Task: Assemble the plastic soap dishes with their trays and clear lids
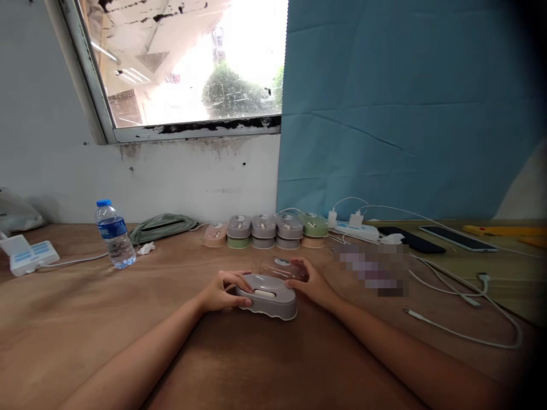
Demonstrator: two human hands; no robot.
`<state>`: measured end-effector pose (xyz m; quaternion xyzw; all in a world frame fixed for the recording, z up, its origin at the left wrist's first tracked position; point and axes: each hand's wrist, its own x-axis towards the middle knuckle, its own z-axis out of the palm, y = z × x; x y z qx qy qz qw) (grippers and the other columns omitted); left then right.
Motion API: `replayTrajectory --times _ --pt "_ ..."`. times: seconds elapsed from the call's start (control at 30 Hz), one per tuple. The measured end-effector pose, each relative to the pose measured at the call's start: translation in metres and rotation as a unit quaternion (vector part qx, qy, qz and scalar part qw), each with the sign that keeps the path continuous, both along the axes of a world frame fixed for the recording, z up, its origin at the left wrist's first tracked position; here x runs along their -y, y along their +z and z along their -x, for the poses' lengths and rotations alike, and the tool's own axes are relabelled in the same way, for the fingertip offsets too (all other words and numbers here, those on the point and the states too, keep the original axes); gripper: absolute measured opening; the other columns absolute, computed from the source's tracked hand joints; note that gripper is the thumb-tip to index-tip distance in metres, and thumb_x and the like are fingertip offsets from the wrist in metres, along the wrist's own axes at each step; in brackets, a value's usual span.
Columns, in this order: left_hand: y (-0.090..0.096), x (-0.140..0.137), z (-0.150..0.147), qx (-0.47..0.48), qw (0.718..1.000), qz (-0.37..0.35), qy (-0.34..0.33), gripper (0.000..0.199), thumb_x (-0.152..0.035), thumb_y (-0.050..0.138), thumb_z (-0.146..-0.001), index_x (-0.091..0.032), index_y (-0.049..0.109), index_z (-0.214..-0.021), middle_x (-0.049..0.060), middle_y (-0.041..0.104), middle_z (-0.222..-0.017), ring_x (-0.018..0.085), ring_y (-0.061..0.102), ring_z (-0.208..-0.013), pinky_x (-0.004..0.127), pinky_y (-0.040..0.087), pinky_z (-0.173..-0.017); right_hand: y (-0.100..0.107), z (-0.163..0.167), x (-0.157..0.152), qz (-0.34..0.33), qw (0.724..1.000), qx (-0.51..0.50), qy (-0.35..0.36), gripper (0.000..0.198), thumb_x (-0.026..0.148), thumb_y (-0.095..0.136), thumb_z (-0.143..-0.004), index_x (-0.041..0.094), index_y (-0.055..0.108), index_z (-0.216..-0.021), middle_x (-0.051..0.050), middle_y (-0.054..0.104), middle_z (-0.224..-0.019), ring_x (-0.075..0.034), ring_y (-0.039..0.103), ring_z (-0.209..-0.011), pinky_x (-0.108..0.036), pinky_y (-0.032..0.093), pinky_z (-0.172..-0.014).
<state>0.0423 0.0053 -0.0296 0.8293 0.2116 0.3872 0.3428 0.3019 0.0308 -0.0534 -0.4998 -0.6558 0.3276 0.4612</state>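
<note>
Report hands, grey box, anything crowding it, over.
Left hand gripping grey box, left end. Right hand at its right end and clear cover, grip unclear. Cover close behind box.

A grey oval box (pixel 276 307) (wavy pale edge below) sat slot-side up on the tabletop (pixel 231 359), 1 see-through cover (pixel 280 270) just behind.

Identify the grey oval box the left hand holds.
The front grey oval box, gripped by the left hand; the other grey boxes stand stacked in the back row.
</note>
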Motion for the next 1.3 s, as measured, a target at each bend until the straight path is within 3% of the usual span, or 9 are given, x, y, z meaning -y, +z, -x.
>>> replayTrajectory --times 0.13,0.3,0.53,0.7,0.83,0.97,1.3 --pt "-0.002 -0.005 0.007 0.029 0.999 0.041 -0.011 0.014 -0.022 0.070 -0.062 -0.015 0.066 -0.073 0.004 0.067 -0.078 0.018 0.060 -0.084 0.043 0.033 -0.099 -0.001 -0.001 -0.001 0.016 1.000 -0.019 0.000 0.053 0.036 0.069 -0.056 0.020 0.045 -0.100 -0.010 0.053 -0.114 -0.025 0.047 -0.110 -0.037 0.036 -0.091" --pt "-0.005 -0.013 0.023 0.042 0.995 0.084 0.013 0.016 -0.027 0.066 -0.066 -0.015 0.064 -0.076 0.006 0.065 -0.083 0.025 0.051 -0.106 0.043 0.034 -0.096 -0.003 -0.002 -0.003 0.017 1.000 0.017 -0.013 0.054 0.033 0.069 -0.055 0.020 0.044 -0.101 -0.010 0.052 -0.114 -0.025 0.048 -0.108 -0.036 0.038 -0.088" --pt "0.001 -0.011 0.029 -0.094 0.995 0.010 0.045 0.024 -0.035 0.065 -0.065 -0.016 0.062 -0.080 0.008 0.052 -0.101 0.025 0.044 -0.110 0.037 0.034 -0.094 -0.003 -0.002 0.000 -0.010 0.992 0.123 -0.019 0.062 0.033 0.071 -0.052 0.020 0.043 -0.106 -0.009 0.052 -0.113 -0.024 0.048 -0.106 -0.037 0.038 -0.088" --pt "0.006 -0.002 0.021 -0.173 0.983 -0.035 0.052 0.056 -0.040 0.069 -0.058 -0.020 0.052 -0.107 0.009 0.036 -0.121 0.026 0.035 -0.117 0.038 0.029 -0.099 0.001 0.000 0.006 -0.034 0.982 0.183 -0.010 0.064 0.036 0.071 -0.051 0.019 0.043 -0.107 -0.010 0.051 -0.114 -0.025 0.047 -0.107 -0.037 0.038 -0.088" --pt "0.002 0.000 0.017 -0.185 0.979 0.005 0.082 0.082 -0.041 0.073 -0.051 -0.022 0.036 -0.121 0.009 0.035 -0.125 0.026 0.036 -0.115 0.038 0.031 -0.098 0.004 0.001 0.009 -0.042 0.977 0.210 -0.012 0.065 0.040 0.069 -0.053 0.018 0.043 -0.108 -0.011 0.051 -0.113 -0.026 0.047 -0.106 -0.037 0.038 -0.087" --pt "-0.003 -0.003 0.019 -0.150 0.982 0.050 0.099 0.083 -0.039 0.074 -0.051 -0.022 0.033 -0.121 0.008 0.041 -0.120 0.024 0.041 -0.109 0.036 0.033 -0.095 0.005 0.001 0.010 -0.044 0.975 0.219 -0.017 0.064 0.039 0.068 -0.054 0.018 0.043 -0.109 -0.010 0.051 -0.113 -0.026 0.046 -0.106 -0.037 0.038 -0.086" --pt "-0.003 -0.005 0.014 0.030 0.987 0.124 0.094 0.054 -0.048 0.059 -0.065 -0.020 0.038 -0.107 0.006 0.046 -0.106 0.021 0.046 -0.097 0.033 0.035 -0.086 0.005 -0.001 0.012 -0.099 0.963 0.250 -0.009 0.059 0.035 0.067 -0.055 0.018 0.045 -0.107 -0.009 0.046 -0.112 -0.027 0.042 -0.107 -0.041 0.034 -0.091"
